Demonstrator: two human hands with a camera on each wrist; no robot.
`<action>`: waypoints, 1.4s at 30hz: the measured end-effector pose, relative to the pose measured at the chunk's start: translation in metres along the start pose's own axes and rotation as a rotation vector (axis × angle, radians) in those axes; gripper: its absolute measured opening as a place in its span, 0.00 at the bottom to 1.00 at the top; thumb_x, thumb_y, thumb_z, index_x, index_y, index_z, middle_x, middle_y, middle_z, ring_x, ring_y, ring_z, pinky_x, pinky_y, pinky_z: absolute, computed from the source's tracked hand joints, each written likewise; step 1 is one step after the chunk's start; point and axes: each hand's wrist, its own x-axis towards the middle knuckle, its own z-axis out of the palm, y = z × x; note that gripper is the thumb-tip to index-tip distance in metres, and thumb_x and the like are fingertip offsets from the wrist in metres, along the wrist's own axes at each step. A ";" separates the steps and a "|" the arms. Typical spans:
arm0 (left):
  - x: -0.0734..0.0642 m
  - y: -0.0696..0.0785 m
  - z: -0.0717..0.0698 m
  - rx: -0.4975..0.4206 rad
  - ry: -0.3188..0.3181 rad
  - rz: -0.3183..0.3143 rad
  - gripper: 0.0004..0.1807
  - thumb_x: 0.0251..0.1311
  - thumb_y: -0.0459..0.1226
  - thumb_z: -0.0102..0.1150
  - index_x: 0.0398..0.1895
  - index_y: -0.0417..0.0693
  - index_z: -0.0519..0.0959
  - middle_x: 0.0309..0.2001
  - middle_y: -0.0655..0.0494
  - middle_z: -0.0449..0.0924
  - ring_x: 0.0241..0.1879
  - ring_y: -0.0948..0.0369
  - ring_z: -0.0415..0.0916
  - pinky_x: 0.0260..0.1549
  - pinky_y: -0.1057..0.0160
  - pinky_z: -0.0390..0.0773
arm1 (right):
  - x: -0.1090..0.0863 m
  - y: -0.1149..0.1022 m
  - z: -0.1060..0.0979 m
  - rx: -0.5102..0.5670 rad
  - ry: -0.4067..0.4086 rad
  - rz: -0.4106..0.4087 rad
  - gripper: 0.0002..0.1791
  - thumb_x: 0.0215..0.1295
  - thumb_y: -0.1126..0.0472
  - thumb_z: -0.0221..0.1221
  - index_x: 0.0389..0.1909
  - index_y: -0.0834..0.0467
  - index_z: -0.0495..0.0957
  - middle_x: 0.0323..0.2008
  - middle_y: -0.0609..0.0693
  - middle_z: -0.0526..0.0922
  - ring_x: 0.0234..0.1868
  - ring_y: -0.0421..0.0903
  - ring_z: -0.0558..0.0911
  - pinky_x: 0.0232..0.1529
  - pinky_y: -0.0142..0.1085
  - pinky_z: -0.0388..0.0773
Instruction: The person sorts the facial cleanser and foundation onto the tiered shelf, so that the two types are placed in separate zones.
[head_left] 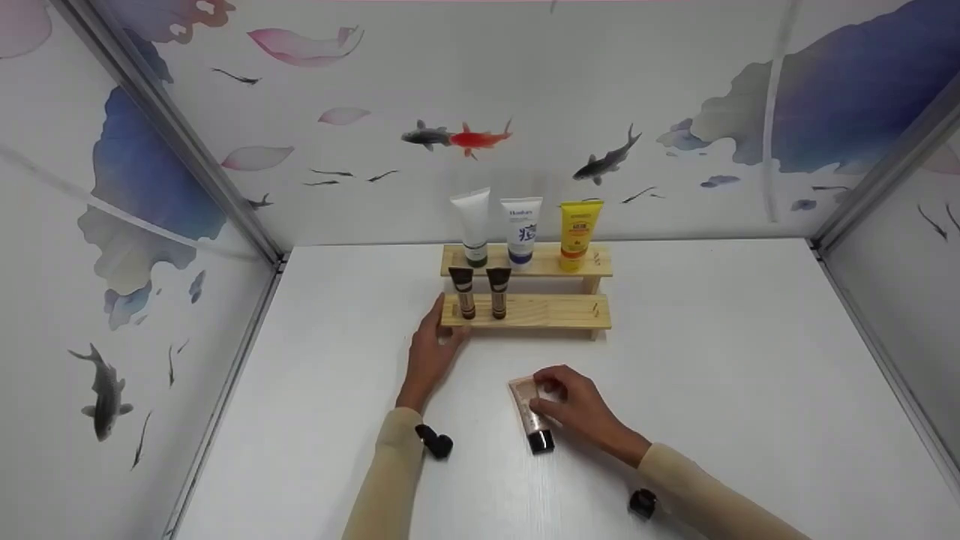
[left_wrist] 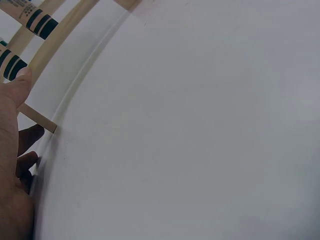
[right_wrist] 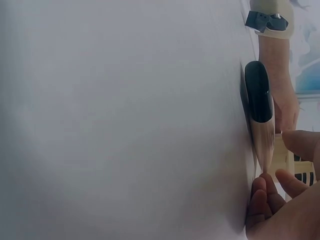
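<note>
My left hand [head_left: 433,352] grips the left end of a two-step wooden rack [head_left: 551,309]; in the left wrist view its thumb [left_wrist: 20,86] lies on the lower shelf beside a small tube's cap, with the other fingers around the end leg. In front of the rack, a beige squeeze tube with a black cap [head_left: 531,411] lies flat on the table, cap toward me. My right hand [head_left: 581,405] holds this tube by its crimped end and right edge, fingers bent. In the right wrist view, the fingertips [right_wrist: 261,192] are right at the table surface by the tube's end.
On the upper shelf stand a white tube [head_left: 472,225], a white-and-blue tube [head_left: 521,232] and a yellow tube [head_left: 579,234]. Two small dark-capped tubes [head_left: 498,294] stand on the lower shelf's left part. The back wall [head_left: 540,90] rises behind the rack.
</note>
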 end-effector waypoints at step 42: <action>-0.001 0.002 0.000 -0.013 -0.005 -0.004 0.53 0.73 0.64 0.65 0.91 0.54 0.55 0.83 0.45 0.66 0.69 0.48 0.75 0.73 0.40 0.70 | 0.001 -0.018 0.007 -0.237 -0.094 0.057 0.09 0.62 0.64 0.77 0.39 0.60 0.87 0.31 0.42 0.85 0.31 0.37 0.78 0.33 0.35 0.78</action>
